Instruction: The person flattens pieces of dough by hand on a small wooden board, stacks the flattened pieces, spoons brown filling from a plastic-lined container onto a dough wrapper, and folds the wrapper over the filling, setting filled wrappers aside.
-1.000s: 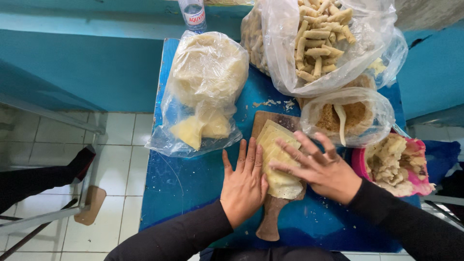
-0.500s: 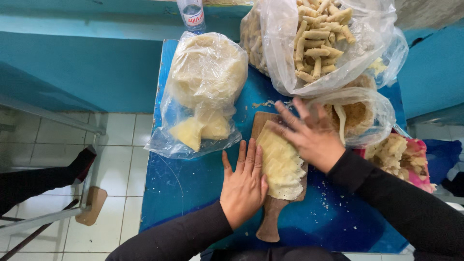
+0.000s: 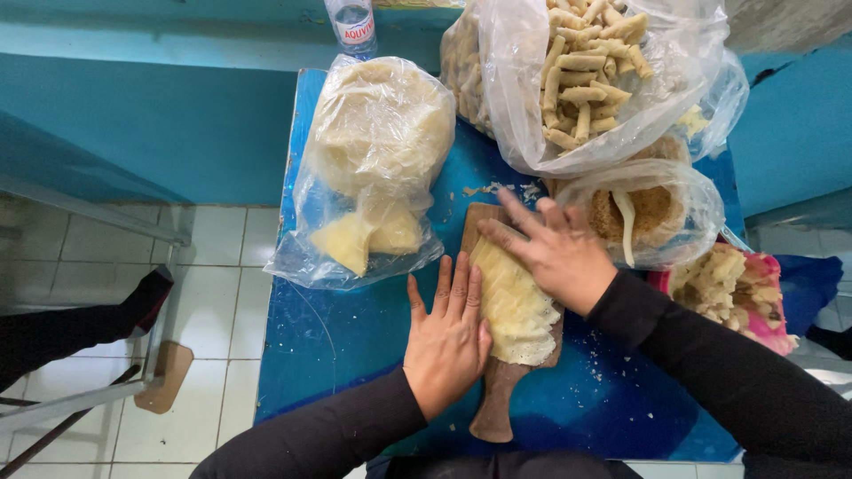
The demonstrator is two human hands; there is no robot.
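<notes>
A pale yellow sheet of dough [image 3: 515, 306] lies on a small wooden paddle board [image 3: 493, 412] on the blue table [image 3: 337, 328]. My left hand [image 3: 448, 341] rests flat, fingers together, against the sheet's left edge. My right hand [image 3: 557, 253] lies with fingers spread on the sheet's far end, near the board's top. Neither hand grips anything.
A clear bag of pale dough [image 3: 373, 168] sits left of the board. Behind are a big bag of rolled sticks [image 3: 595, 80], a bag of brown filling [image 3: 652, 213] and a pink bag of scraps [image 3: 732, 284]. A bottle [image 3: 351, 22] stands at the back edge. Tiled floor lies left.
My right hand has slid from the sheet's lower right up to its far end. The sheet now lies flatter and longer. My left hand has stayed put.
</notes>
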